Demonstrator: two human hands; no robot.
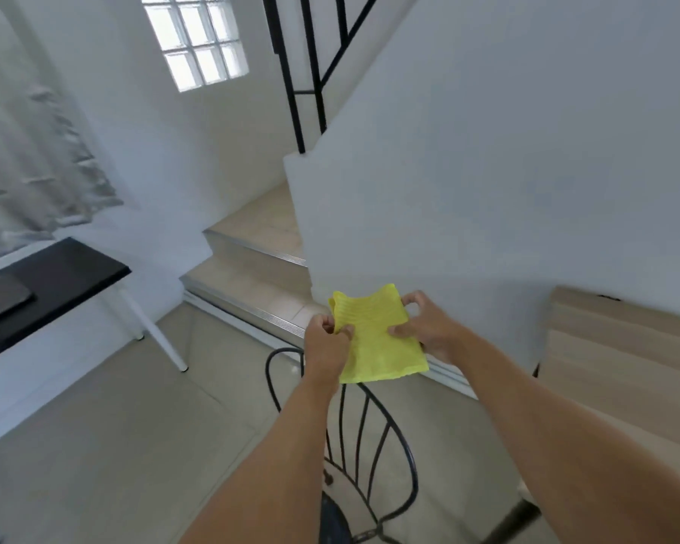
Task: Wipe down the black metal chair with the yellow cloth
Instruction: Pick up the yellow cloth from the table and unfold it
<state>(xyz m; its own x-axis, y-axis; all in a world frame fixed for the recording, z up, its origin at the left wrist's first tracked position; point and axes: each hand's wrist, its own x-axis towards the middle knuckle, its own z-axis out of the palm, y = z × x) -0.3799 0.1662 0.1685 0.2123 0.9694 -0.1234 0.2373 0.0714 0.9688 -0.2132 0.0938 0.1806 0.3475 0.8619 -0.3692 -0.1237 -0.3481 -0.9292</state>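
Above the black metal chair (pixel 370 437), I pinch the yellow cloth (pixel 373 339) with both left hand (pixel 326 339) and right hand (pixel 428 327) fingers, and should fold it flat before wiping the backrest.

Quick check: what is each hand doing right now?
Left hand: pinches the left edge of the yellow cloth.
Right hand: grips the cloth's right edge.

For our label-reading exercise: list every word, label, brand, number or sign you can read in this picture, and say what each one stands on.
None can be read.
The yellow cloth, the black metal chair and the black table show no marks.
The dark flat object on the table is too blurred to tell.
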